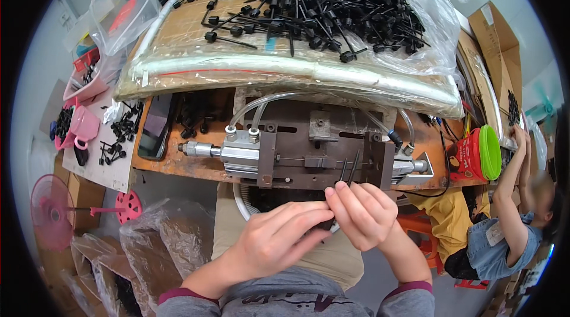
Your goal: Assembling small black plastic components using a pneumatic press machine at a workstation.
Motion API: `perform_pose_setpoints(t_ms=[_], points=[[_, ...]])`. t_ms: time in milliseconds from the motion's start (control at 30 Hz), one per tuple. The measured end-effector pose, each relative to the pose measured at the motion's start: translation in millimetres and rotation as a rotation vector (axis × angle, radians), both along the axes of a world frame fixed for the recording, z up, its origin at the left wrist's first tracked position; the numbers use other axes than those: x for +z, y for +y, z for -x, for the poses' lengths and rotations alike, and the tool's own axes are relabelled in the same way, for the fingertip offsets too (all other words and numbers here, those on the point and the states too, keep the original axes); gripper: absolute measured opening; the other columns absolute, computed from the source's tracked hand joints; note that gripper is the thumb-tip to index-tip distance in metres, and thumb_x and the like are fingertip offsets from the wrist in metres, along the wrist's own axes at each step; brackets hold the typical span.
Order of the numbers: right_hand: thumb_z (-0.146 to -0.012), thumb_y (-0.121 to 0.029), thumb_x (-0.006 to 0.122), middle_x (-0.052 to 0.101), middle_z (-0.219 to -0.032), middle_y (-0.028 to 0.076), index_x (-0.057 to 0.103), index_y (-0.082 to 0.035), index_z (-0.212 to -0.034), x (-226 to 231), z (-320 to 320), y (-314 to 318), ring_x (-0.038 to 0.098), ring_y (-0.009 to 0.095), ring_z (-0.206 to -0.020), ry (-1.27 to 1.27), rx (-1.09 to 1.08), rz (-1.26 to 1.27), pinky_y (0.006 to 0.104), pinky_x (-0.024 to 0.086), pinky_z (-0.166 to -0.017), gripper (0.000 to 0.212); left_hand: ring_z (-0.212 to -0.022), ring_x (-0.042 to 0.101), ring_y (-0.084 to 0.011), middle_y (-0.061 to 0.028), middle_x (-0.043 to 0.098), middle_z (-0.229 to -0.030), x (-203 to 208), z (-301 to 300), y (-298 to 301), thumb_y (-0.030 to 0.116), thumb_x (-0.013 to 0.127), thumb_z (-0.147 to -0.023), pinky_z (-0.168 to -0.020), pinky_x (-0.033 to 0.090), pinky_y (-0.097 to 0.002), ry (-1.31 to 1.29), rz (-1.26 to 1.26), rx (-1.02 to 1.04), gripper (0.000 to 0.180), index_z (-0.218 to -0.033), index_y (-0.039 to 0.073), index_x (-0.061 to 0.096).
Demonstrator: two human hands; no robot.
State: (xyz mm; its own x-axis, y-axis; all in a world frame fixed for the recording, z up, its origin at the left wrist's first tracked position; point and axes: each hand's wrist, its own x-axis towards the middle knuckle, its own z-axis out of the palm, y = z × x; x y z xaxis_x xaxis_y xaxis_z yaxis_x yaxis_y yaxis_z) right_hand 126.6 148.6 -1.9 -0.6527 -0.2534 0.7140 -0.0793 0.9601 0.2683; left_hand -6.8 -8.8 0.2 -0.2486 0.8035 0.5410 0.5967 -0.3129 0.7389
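Observation:
My right hand [367, 213] is closed in a pinch on thin black rods [354, 167], two of which stick up past its fingertips toward the metal fixture. My left hand [282, 235] meets it from the left, fingers closed around a dark piece mostly hidden between the hands. Both hands are just in front of the brown metal fixture [291, 120], above my lap. A silver air cylinder [240, 158] is mounted at the fixture's left end, with clear hoses [261, 103] running into it. A small metal block [319, 162] sits midway along the fixture.
Behind the fixture, a plastic-covered cardboard tray [208, 66] bears a heap of black knobbed rods [320, 8]. A phone [155, 130] lies left; a red bucket with green rim [490, 152] stands right. A pink fan [52, 210] is far left. Another person [504, 234] sits at right.

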Motion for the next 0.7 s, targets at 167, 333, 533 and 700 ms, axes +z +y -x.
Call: perform_pose_setpoints(t_ms=[167, 333, 533, 700], points=[[-0.079, -0.002, 0.065, 0.067, -0.098, 0.013, 0.073, 0.003, -0.099, -6.7, -0.5, 0.3, 0.064, 0.02, -0.076, -0.001, -0.035, 0.014, 0.0311, 0.055, -0.067, 0.023, -0.079, 0.069, -0.0235, -0.0096, 0.071, -0.096, 0.1, -2.8, -2.1, 0.003, 0.082, -0.07, -0.066, 0.057, -0.0308, 0.085, 0.037, 0.078, 0.034, -0.101, 0.002, 0.07], [-0.07, 0.008, 0.069, 0.065, -0.102, 0.015, 0.072, 0.006, -0.1, -5.9, -10.5, 5.1, 0.065, 0.023, -0.078, 0.041, -0.08, 0.236, 0.0325, 0.056, -0.068, 0.03, -0.075, 0.066, -0.0217, -0.0085, 0.069, -0.105, -14.6, -1.9, 9.6, 0.002, 0.079, -0.069, -0.065, 0.055, -0.0312, 0.279, 0.085, 0.187, 0.032, -0.099, 0.002, 0.07], [-0.078, -0.006, 0.077, 0.062, -0.115, 0.018, 0.065, 0.004, -0.113, -7.6, -22.9, -4.6, 0.066, 0.032, -0.102, 0.101, -0.17, 0.435, 0.0393, 0.056, -0.09, 0.039, -0.069, 0.063, -0.0165, -0.0122, 0.065, -0.128, -39.0, -6.2, 22.2, 0.006, 0.073, -0.075, -0.062, 0.052, -0.0281, 0.475, 0.145, 0.248, 0.024, -0.097, 0.0, 0.07], [-0.077, -0.003, 0.078, 0.061, -0.119, 0.019, 0.063, 0.004, -0.116, -4.5, -28.3, -8.7, 0.066, 0.033, -0.106, 0.093, -0.149, 0.54, 0.0405, 0.055, -0.094, 0.043, -0.062, 0.064, -0.0158, -0.0085, 0.066, -0.127, -36.7, -3.2, 27.2, 0.008, 0.075, -0.074, -0.059, 0.051, -0.0269, 0.499, 0.18, 0.255, 0.022, -0.095, 0.003, 0.071]])
